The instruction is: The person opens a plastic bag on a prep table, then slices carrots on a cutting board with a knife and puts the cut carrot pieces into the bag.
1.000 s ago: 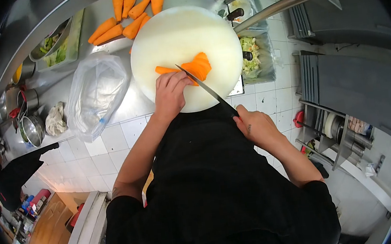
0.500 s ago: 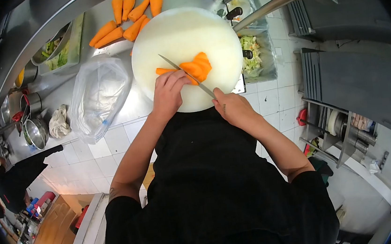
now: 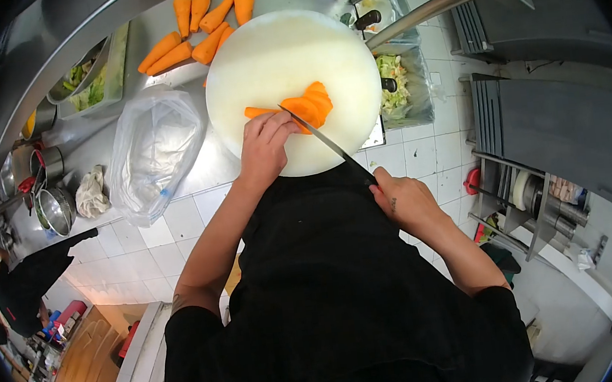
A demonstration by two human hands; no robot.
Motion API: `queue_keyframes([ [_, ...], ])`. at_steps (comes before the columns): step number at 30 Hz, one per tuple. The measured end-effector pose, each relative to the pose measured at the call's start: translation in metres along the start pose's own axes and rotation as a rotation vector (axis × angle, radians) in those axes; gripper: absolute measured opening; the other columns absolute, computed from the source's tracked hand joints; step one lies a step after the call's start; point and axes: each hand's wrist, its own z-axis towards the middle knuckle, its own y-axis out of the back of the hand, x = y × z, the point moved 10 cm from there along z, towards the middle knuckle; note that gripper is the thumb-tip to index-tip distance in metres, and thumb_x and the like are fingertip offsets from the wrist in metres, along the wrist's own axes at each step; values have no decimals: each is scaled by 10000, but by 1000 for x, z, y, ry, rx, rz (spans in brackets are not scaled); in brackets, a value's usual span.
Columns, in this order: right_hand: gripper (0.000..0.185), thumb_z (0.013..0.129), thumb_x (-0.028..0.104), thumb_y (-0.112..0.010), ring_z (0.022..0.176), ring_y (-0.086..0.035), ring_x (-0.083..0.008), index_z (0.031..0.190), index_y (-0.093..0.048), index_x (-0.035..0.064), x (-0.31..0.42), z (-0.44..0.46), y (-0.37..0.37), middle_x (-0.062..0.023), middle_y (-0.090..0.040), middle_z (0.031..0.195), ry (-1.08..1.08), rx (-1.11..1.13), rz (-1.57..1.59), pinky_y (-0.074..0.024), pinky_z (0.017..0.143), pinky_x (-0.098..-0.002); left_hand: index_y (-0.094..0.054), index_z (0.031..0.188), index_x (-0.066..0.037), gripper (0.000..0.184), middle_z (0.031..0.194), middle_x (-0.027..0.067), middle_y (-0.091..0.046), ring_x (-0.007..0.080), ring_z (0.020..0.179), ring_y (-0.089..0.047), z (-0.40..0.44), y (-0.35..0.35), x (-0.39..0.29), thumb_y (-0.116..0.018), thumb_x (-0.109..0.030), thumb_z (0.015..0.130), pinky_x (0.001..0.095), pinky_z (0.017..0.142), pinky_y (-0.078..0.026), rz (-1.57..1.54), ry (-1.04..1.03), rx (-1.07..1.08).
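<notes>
My left hand (image 3: 265,148) has its fingers curled down onto a carrot (image 3: 256,112) lying on the round white cutting board (image 3: 285,53). Part of the carrot is hidden beneath the fingers. My right hand (image 3: 412,206) is closed round the handle of a knife (image 3: 332,146), off the board's lower right edge. The blade slants up and left, its tip at the carrot beside my left fingertips. Thin carrot slices (image 3: 315,102) overlap in a small heap just right of the blade.
Several whole peeled carrots (image 3: 202,11) lie on the steel counter behind the board. A clear plastic bag (image 3: 158,146) sits to the left. Right of the board stands a bin of chopped greens (image 3: 392,79). Another person in black (image 3: 24,281) is at far left.
My right hand has drawn the knife back, down and to the right, so its tip now meets the carrot. My left hand stays nearly in place.
</notes>
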Motion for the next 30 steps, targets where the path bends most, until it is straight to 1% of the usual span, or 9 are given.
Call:
queue_keyframes([
  [2, 179, 1082, 185, -609, 712, -688, -483, 1084, -503, 40, 1, -2, 2, -224, -700, 750, 1, 16, 15, -525, 638, -598, -724, 1052, -123, 376, 1246, 27, -711, 293, 1176, -639, 0, 1, 0, -660, 106, 761, 411, 1035, -478, 2, 0, 1],
  [5, 180, 1085, 191, -601, 730, -695, -487, 1091, -501, 41, 0, 2, -1, -231, -701, 757, -6, 19, 7, -525, 649, -605, -748, 1045, -120, 352, 1245, 5, -689, 265, 1170, -627, 1, 1, -1, -654, 83, 773, 405, 1021, -497, 9, -3, -2],
  [8, 186, 1086, 201, -595, 741, -700, -488, 1099, -500, 43, -4, 44, -34, -234, -701, 760, 44, -32, 49, -528, 658, -609, -745, 1050, -124, 358, 1244, 7, -689, 267, 1171, -627, -1, 0, 0, -655, 83, 771, 406, 1022, -497, 7, -3, 2],
  [11, 193, 1085, 208, -593, 741, -702, -486, 1104, -497, 43, 5, 81, -44, -235, -701, 755, 30, -39, 109, -535, 663, -610, -717, 1047, -123, 384, 1235, 31, -712, 290, 1180, -641, -1, 0, 1, -658, 115, 752, 409, 1033, -475, 17, 4, 9],
  [15, 207, 1083, 193, -610, 766, -684, -498, 1115, -483, 32, 4, 75, -33, -242, -691, 773, 33, -26, 108, -524, 677, -599, -711, 1040, -110, 363, 1216, 46, -714, 296, 1168, -647, 1, 0, 3, -662, 124, 767, 407, 1028, -476, -33, 16, 1],
  [17, 188, 1082, 197, -605, 726, -700, -477, 1092, -495, 44, 8, 55, -21, -227, -696, 735, 43, -43, 53, -539, 651, -594, -710, 1038, -107, 356, 1209, 50, -714, 299, 1159, -649, -3, 1, 2, -663, 126, 772, 406, 1025, -477, -32, 19, -2],
  [25, 188, 1082, 195, -607, 720, -697, -476, 1085, -493, 45, 5, 5, -1, -222, -696, 736, -3, 8, 7, -535, 644, -594, -713, 1035, -108, 334, 1201, 54, -714, 301, 1145, -648, -1, 1, 3, -667, 115, 790, 411, 1017, -483, -29, 22, -7],
  [27, 187, 1081, 193, -605, 722, -695, -481, 1087, -493, 43, 4, 10, -7, -226, -695, 738, -14, 24, 11, -534, 646, -596, -713, 1035, -108, 333, 1202, 53, -713, 301, 1146, -648, 0, 1, 2, -667, 114, 791, 412, 1017, -484, -27, 21, -10],
  [30, 183, 1078, 185, -604, 732, -694, -490, 1092, -495, 38, 2, 47, -34, -234, -692, 743, -15, -18, 57, -532, 644, -598, -712, 1036, -105, 333, 1202, 54, -713, 301, 1146, -648, -1, 2, 2, -670, 115, 790, 414, 1015, -487, -26, 19, -4],
])
